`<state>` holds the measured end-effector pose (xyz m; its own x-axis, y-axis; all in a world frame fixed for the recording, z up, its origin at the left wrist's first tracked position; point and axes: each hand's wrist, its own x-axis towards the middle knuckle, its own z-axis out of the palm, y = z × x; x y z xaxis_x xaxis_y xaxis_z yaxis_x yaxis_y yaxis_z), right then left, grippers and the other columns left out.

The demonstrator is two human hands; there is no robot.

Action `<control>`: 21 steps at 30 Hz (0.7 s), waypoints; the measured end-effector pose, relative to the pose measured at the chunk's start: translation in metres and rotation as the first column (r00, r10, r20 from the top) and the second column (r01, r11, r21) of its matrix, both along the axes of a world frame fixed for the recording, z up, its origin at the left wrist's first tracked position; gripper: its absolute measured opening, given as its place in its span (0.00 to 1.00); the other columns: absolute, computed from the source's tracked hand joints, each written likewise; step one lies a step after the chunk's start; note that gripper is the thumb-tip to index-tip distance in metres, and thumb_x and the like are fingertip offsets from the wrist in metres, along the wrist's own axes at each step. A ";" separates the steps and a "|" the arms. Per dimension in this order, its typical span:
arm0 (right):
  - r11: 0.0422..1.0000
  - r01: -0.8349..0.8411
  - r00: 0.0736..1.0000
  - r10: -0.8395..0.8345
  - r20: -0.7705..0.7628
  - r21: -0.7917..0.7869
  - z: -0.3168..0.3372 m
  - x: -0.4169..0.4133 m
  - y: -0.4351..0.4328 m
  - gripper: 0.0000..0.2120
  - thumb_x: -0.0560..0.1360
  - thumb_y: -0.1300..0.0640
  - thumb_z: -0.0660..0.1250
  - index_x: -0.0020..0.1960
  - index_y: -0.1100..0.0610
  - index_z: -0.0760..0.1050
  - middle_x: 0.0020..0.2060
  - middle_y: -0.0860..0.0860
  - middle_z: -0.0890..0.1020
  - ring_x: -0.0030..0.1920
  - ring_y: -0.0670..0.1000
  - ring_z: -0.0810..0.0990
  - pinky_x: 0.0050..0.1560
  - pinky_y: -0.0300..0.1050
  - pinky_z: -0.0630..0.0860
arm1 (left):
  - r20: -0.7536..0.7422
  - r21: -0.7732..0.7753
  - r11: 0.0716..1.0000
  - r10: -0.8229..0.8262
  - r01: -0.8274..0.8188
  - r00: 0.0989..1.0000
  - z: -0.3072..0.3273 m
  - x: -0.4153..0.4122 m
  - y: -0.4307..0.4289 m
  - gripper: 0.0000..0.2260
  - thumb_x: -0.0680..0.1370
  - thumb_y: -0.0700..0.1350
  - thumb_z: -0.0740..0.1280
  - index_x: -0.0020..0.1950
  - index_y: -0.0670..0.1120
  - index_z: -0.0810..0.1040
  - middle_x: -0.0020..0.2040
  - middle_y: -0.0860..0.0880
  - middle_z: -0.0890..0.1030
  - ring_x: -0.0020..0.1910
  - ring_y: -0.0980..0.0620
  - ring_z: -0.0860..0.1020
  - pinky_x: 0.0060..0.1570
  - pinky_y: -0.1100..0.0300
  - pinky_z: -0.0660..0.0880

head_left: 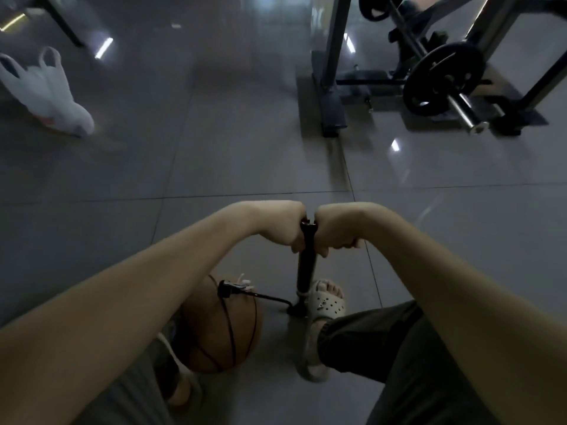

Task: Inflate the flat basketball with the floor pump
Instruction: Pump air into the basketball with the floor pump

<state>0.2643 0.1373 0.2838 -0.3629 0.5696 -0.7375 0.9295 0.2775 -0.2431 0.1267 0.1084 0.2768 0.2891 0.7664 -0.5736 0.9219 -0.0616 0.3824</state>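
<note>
A black floor pump (307, 265) stands upright on the grey tiled floor. My left hand (283, 223) grips the left half of its handle and my right hand (334, 228) grips the right half, knuckles almost touching. A thin black hose (267, 297) runs from the pump's base to a black nozzle (226, 288) on top of the orange basketball (224, 329). The ball lies on the floor between my feet, partly hidden by my left forearm. My right foot in a pale clog (326, 305) stands beside the pump's base.
A white plastic bag (46, 93) lies on the floor at the far left. A metal weight rack (333, 87) with a barbell and black plate (441, 84) stands at the far right. Table legs (61, 19) show at the top left.
</note>
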 end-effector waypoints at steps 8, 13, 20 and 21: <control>0.999 -0.044 0.996 0.042 0.082 0.019 -0.127 -0.011 -0.017 0.10 0.75 0.55 0.69 0.37 0.53 0.71 0.39 0.52 0.78 0.43 0.54 0.80 0.51 0.50 0.80 | -0.089 -0.014 0.999 0.045 -0.046 0.995 -0.129 0.003 -0.017 0.09 0.76 0.49 0.69 0.38 0.48 0.74 0.39 0.48 0.79 0.40 0.45 0.80 0.36 0.57 0.72; 0.997 -0.062 0.993 0.057 0.105 0.043 -0.162 -0.006 -0.024 0.06 0.74 0.53 0.67 0.44 0.54 0.72 0.40 0.51 0.77 0.42 0.55 0.79 0.42 0.47 0.75 | -0.132 -0.013 0.999 0.039 -0.041 0.991 -0.172 0.011 -0.026 0.10 0.76 0.48 0.68 0.54 0.44 0.77 0.55 0.43 0.81 0.53 0.41 0.81 0.46 0.53 0.74; 0.996 -0.011 0.993 0.021 0.119 -0.085 -0.114 0.006 -0.042 0.09 0.74 0.53 0.72 0.49 0.56 0.76 0.43 0.53 0.79 0.43 0.55 0.78 0.46 0.49 0.78 | -0.121 -0.044 0.998 -0.054 0.049 0.991 -0.131 0.021 -0.039 0.09 0.77 0.48 0.69 0.51 0.43 0.80 0.47 0.45 0.81 0.45 0.44 0.80 0.43 0.53 0.76; 0.995 0.000 0.995 0.009 0.097 -0.101 -0.097 0.007 -0.036 0.08 0.73 0.55 0.73 0.46 0.57 0.76 0.41 0.54 0.79 0.40 0.54 0.78 0.41 0.48 0.78 | -0.089 -0.043 0.998 -0.056 0.052 0.994 -0.113 0.018 -0.034 0.08 0.77 0.47 0.69 0.47 0.43 0.81 0.42 0.46 0.81 0.41 0.45 0.79 0.40 0.53 0.75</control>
<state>0.2710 0.1008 0.1869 -0.2893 0.4891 -0.8228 0.9488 0.2605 -0.1788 0.1451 0.0745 0.1637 0.2752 0.7264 -0.6297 0.9485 -0.0984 0.3011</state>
